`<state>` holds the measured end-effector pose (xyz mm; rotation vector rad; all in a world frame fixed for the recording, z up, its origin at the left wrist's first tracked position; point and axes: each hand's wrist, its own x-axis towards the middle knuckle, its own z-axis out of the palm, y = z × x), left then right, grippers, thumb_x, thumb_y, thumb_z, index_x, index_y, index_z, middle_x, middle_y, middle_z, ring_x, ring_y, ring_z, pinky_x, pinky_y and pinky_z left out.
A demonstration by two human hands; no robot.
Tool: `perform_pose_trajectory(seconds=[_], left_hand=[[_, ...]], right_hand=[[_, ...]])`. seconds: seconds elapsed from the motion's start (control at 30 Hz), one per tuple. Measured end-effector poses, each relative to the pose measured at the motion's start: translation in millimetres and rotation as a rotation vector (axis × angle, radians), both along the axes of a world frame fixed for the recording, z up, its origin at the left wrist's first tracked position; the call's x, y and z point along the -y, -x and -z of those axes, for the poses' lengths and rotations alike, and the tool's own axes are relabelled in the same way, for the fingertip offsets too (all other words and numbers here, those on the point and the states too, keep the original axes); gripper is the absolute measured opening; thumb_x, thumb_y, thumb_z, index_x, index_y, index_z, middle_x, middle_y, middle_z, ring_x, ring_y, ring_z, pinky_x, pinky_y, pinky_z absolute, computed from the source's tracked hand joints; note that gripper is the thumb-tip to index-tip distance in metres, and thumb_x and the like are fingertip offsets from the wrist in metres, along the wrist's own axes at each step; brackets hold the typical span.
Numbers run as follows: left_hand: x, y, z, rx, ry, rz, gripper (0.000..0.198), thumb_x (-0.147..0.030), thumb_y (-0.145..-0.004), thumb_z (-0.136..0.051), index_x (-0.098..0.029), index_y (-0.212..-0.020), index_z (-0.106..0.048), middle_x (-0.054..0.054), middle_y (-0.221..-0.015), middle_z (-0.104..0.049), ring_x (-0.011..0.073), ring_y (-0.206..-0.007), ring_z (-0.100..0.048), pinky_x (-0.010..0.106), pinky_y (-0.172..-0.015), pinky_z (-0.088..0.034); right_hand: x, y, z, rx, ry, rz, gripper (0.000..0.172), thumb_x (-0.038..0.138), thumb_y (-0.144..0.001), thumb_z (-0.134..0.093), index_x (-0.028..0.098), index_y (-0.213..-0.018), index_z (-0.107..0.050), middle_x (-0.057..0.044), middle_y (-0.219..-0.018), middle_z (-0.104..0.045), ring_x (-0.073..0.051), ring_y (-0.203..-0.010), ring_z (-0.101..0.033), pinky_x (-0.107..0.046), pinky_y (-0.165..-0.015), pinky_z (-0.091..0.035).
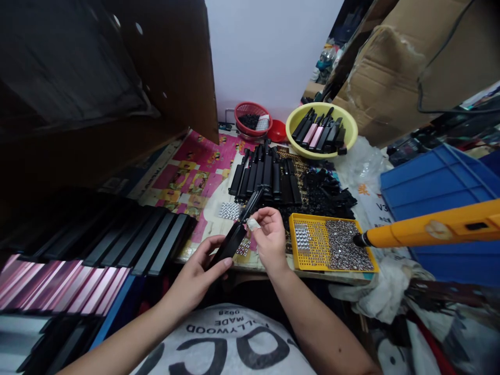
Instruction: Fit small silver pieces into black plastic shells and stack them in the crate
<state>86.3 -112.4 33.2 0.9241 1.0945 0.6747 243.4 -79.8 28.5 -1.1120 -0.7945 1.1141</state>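
My left hand (201,273) grips the lower end of a long black hair-straightener-like tool (236,232), held slanted up to the right over the table edge. My right hand (269,234) is closed in a pinch at the tool's middle; one finger wears a white bandage. What its fingertips pinch is too small to name. Just right of that hand lies a yellow perforated tray (316,245) heaped with small silver screws.
A row of black tools (265,174) and a pile of small black parts (328,195) lie behind. A yellow bowl (349,130) holds more tools. An orange electric screwdriver (429,229) hangs at right, above a blue crate (437,182). Stacked black and pink pieces (97,260) fill the left.
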Motion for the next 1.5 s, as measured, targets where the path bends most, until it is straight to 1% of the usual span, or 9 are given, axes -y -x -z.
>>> perform_pose_trajectory(seconds=[0.27,0.47,0.6,0.8,0.9,1.0,1.27,1.4,1.5], left_hand=[[5.4,-3.3,3.8,-0.418,-0.402,0.023,0.039,-0.034,-0.082,-0.056,-0.026,-0.118,-0.044,0.004,-0.118,-0.052,0.0206,-0.109,-0.048,0.031,-0.093,-0.036],[3.6,-3.7,3.1,-0.415,-0.528,0.078,0.038,-0.031,-0.082,-0.055,-0.023,-0.119,-0.047,0.007,-0.125,-0.050,0.0229,-0.116,-0.045,0.033,-0.100,-0.031],[-3.3,2.1,-6.4,-0.358,-0.411,0.115,0.042,-0.035,-0.080,-0.056,-0.025,-0.121,-0.051,0.006,-0.118,-0.056,0.0243,-0.109,-0.049,0.032,-0.091,-0.040],[-3.7,15.2,-27.2,-0.058,0.214,0.263,0.053,-0.040,-0.079,-0.057,-0.024,-0.128,-0.048,0.002,-0.068,-0.059,0.0145,-0.062,-0.054,0.018,-0.044,-0.035],[-0.8,12.2,-29.0,-0.015,0.348,0.303,0.053,-0.037,-0.075,-0.062,-0.021,-0.125,-0.052,0.001,-0.062,-0.057,0.0118,-0.054,-0.051,0.016,-0.040,-0.032],[-2.0,7.3,-29.2,-0.029,0.389,0.288,0.058,-0.038,-0.072,-0.065,-0.020,-0.126,-0.051,0.000,-0.060,-0.057,0.0110,-0.051,-0.050,0.015,-0.036,-0.029],[-6.9,6.1,-41.8,-0.194,0.245,0.313,0.053,-0.042,-0.070,-0.067,-0.020,-0.118,-0.060,-0.001,-0.053,-0.055,0.0081,-0.043,-0.044,0.016,-0.037,-0.028],[0.1,-3.0,-37.2,-0.061,0.372,0.364,0.057,-0.044,-0.072,-0.064,-0.020,-0.123,-0.055,-0.001,-0.052,-0.054,0.0085,-0.041,-0.042,0.016,-0.035,-0.027],[3.2,-11.5,-29.4,-0.045,0.350,0.330,0.058,-0.045,-0.075,-0.061,-0.022,-0.128,-0.049,-0.003,-0.051,-0.052,0.0071,-0.040,-0.039,0.016,-0.036,-0.027]], right_hand=[[0.6,0.0,12.9,0.010,-0.002,0.049,0.027,0.018,-0.072,-0.063,0.022,-0.094,-0.047,0.002,-0.080,-0.054,-0.009,-0.072,-0.053,-0.020,-0.061,-0.045],[5.6,1.6,19.1,-0.376,0.130,-0.302,0.041,0.032,-0.077,-0.058,0.025,-0.115,-0.045,-0.004,-0.102,-0.061,-0.018,-0.090,-0.060,-0.033,-0.073,-0.050],[9.9,-10.6,19.4,-0.331,0.134,-0.297,0.043,0.033,-0.075,-0.062,0.024,-0.114,-0.047,-0.004,-0.100,-0.065,-0.019,-0.090,-0.061,-0.037,-0.077,-0.050],[-17.8,-81.4,2.0,-0.059,0.054,-0.149,0.057,0.065,-0.080,-0.036,0.021,-0.112,-0.052,-0.009,-0.109,-0.064,-0.022,-0.102,-0.059,-0.041,-0.087,-0.046],[-26.3,-81.9,-7.5,0.122,0.063,-0.334,0.070,0.071,-0.080,-0.020,0.019,-0.112,-0.055,-0.009,-0.105,-0.066,-0.021,-0.101,-0.060,-0.040,-0.087,-0.045],[-24.3,-59.6,-7.0,0.098,0.081,-0.572,0.075,0.073,-0.079,-0.018,0.017,-0.110,-0.056,-0.010,-0.105,-0.066,-0.021,-0.100,-0.061,-0.039,-0.088,-0.045],[-14.1,-41.0,-13.3,0.018,-0.012,-0.592,0.065,0.072,-0.077,-0.032,0.017,-0.098,-0.060,-0.008,-0.093,-0.069,-0.020,-0.090,-0.064,-0.040,-0.088,-0.046],[-3.6,-22.5,-20.4,-0.002,0.052,-0.790,0.056,0.068,-0.076,-0.042,0.019,-0.094,-0.062,-0.006,-0.093,-0.070,-0.020,-0.088,-0.065,-0.040,-0.087,-0.047],[-5.8,-14.0,-10.2,-0.131,0.085,-0.709,0.065,0.071,-0.078,-0.029,0.016,-0.096,-0.058,-0.009,-0.098,-0.068,-0.022,-0.093,-0.064,-0.041,-0.091,-0.044]])
